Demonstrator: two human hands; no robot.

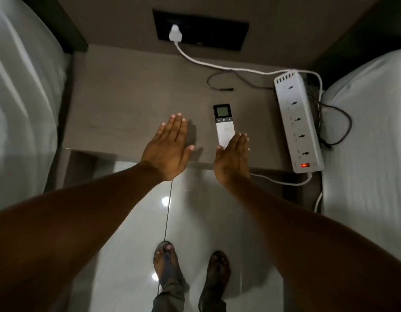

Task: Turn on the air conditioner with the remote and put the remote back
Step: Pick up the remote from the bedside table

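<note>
A slim white remote (224,124) with a small grey screen at its top lies flat on the brown bedside table (127,102), screen end pointing away from me. My right hand (234,157) hovers flat over the table's front edge, fingers straight and together, its fingertips covering the remote's near end. My left hand (169,147) is stretched out flat, palm down, to the left of the remote and apart from it. Neither hand holds anything. No air conditioner is in view.
A white power strip (298,120) with a lit red switch lies along the table's right side, its white cable running to a plug (175,33) in a dark wall panel. A thin black cable (219,86) curls behind the remote. Beds with white sheets flank the table; my feet stand on glossy floor tiles.
</note>
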